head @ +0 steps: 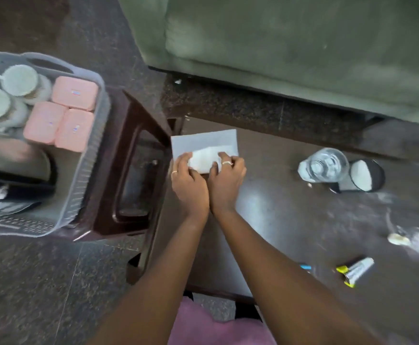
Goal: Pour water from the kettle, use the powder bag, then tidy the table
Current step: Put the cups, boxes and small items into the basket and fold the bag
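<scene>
Forearms (171, 265) out over the counter (278, 210), your left grip (188, 181) and right grip (226, 181) pinch the powder bag (203, 145) by its near edge at the far-left corner; light, floppy, probably slick, so hold both edges.

Translucent powder bag (203, 143) flat on table (290, 215), far-left corner, white powder inside.

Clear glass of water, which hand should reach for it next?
Probably the right hand: both hold the white powder bag, but the clear glass of water stands to their right; the left hand would cross over.
</scene>
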Available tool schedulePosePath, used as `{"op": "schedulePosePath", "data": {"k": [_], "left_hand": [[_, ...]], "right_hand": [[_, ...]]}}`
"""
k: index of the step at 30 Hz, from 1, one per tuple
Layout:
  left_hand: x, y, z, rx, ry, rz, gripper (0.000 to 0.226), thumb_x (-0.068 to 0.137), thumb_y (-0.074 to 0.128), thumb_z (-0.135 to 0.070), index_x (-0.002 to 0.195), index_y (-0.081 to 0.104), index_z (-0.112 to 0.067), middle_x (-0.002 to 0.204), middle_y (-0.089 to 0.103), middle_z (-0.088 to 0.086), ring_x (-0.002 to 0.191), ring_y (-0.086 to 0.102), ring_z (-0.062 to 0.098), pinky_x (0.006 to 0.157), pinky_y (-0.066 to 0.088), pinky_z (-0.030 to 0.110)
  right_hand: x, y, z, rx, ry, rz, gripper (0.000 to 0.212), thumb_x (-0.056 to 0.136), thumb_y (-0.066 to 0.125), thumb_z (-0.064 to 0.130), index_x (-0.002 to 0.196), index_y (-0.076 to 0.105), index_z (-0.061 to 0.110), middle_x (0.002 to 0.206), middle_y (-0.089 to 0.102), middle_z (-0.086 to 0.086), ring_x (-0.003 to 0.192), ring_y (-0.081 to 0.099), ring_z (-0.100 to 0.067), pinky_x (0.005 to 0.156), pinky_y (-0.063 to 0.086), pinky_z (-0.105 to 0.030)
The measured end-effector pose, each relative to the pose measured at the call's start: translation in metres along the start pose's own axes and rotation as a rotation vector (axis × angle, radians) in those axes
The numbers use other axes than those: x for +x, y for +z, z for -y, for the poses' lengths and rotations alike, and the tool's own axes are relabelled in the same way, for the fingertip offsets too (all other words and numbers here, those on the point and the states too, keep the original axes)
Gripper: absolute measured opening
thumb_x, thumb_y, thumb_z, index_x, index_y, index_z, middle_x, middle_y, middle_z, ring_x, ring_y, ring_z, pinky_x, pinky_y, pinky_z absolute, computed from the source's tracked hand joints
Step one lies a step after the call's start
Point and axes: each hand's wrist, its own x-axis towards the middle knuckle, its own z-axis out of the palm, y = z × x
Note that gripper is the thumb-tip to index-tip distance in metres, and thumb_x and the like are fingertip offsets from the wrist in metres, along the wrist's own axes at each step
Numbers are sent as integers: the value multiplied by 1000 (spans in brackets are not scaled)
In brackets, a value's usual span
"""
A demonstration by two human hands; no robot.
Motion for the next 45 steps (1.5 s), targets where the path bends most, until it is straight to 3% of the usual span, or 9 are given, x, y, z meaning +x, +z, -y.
{"op": "schedulePosePath", "data": {"k": [7, 16, 21, 24, 29, 34, 38, 41, 45], "left_hand": [[-116, 83, 6, 206, 252, 606, 35, 85, 46, 2, 117, 59, -7, 122, 61, 12, 116, 52, 27, 98, 31, 22], [-218, 133, 22, 778, 437, 1244, 42, 79, 54, -16, 121, 54, -12, 125, 57, 11, 119, 51, 28, 97, 44, 37], [-248, 141, 34, 940, 611, 1261, 66, 69, 70, -52, 118, 51, -12, 118, 58, 10, 113, 53, 27, 92, 46, 40], [-254, 140, 46, 1021, 711, 1276, 70, 66, 77, -45, 120, 47, -12, 119, 56, 8, 111, 53, 25, 90, 46, 37], [-254, 134, 64, 996, 822, 1210, 43, 82, 64, -19, 119, 45, -13, 119, 55, 9, 108, 54, 27, 86, 47, 37], [-244, 133, 65, 753, 604, 1190, 36, 85, 60, -21, 118, 50, -14, 117, 54, 7, 109, 53, 25, 85, 49, 38], [-215, 122, 52, 501, 412, 1067, 35, 85, 59, -22, 119, 51, -13, 119, 55, 8, 112, 52, 23, 91, 44, 33], [-182, 103, 37, 354, 326, 928, 38, 86, 60, -26, 121, 51, -16, 120, 54, 6, 112, 52, 21, 92, 45, 33], [-122, 63, 19, 209, 287, 677, 40, 86, 63, -23, 123, 53, -13, 118, 56, 8, 111, 53, 22, 93, 37, 21]], "right_hand": [[-32, -88, -139, -50, 360, -125, 40, 80, 53, 17, 120, 53, 12, 118, 43, -22, 102, 46, -37, 81, 41, -39], [-57, -161, -252, -258, 790, -389, 42, 83, 63, 16, 124, 54, 13, 138, 34, -22, 117, 38, -41, 98, 32, -46], [-60, -180, -290, -269, 921, -337, 57, 84, 65, 26, 136, 40, 23, 140, 31, -19, 118, 39, -40, 98, 34, -48], [-61, -183, -306, -238, 923, -246, 50, 91, 57, 27, 138, 39, 21, 129, 41, -18, 114, 43, -39, 96, 36, -46], [-61, -185, -314, -187, 890, -168, 30, 94, 47, 10, 122, 54, 10, 125, 43, -18, 115, 41, -37, 91, 40, -44], [-59, -176, -291, -144, 806, -183, 31, 92, 44, 11, 121, 54, 12, 117, 49, -18, 106, 50, -39, 82, 42, -39], [-52, -152, -253, -42, 751, -207, 30, 97, 42, 30, 125, 51, 23, 86, 43, 13, 93, 54, -25, 58, 33, -18], [-46, -131, -209, 5, 529, -176, 53, 91, 47, 9, 139, 39, 30, 114, 50, -6, 105, 52, -26, 82, 43, -30], [-29, -99, -137, 224, 437, -156, 72, 85, 51, 2, 144, 26, 36, 121, 48, -11, 106, 53, -26, 83, 35, -25]]}}
